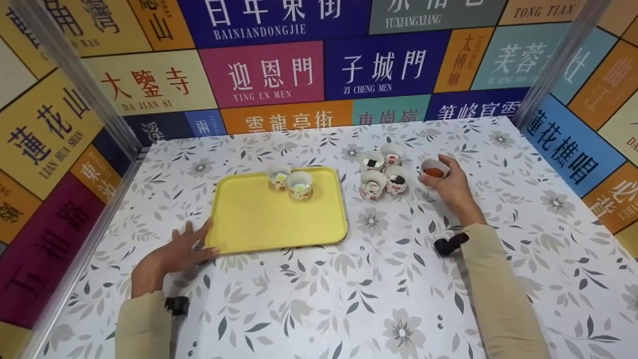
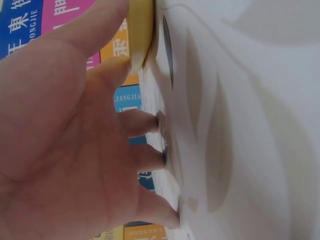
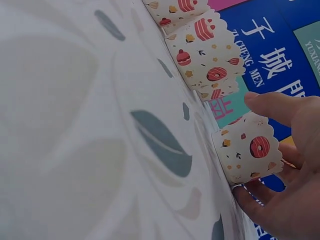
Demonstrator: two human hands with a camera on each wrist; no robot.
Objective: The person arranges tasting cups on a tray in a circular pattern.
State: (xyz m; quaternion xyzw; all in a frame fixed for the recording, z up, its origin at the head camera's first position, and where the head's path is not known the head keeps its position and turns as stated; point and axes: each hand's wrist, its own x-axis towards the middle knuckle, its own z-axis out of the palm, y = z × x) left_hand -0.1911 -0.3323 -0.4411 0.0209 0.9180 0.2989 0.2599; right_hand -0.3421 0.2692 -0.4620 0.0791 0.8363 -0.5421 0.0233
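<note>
My right hand (image 1: 456, 189) holds a paper baking cup (image 1: 434, 171) with orange-red food in it, fingers and thumb around its side. In the right wrist view, this cup (image 3: 246, 152) is white with a pastry print and stands upright at the tabletop. At the left, my left hand (image 1: 174, 254) touches the near left corner of a yellow tray (image 1: 259, 219) with thumb and index finger. Its other fingers are spread, their tips on the cloth in the left wrist view. Two paper cups (image 1: 299, 186) with pale green and white contents stand on the tray's far part.
Several similar cups (image 1: 373, 185) stand grouped between the tray and my right hand, some holding black and white food. A floral cloth (image 1: 319, 299) covers the table. Printed wall panels (image 1: 269, 75) rise behind and at both sides.
</note>
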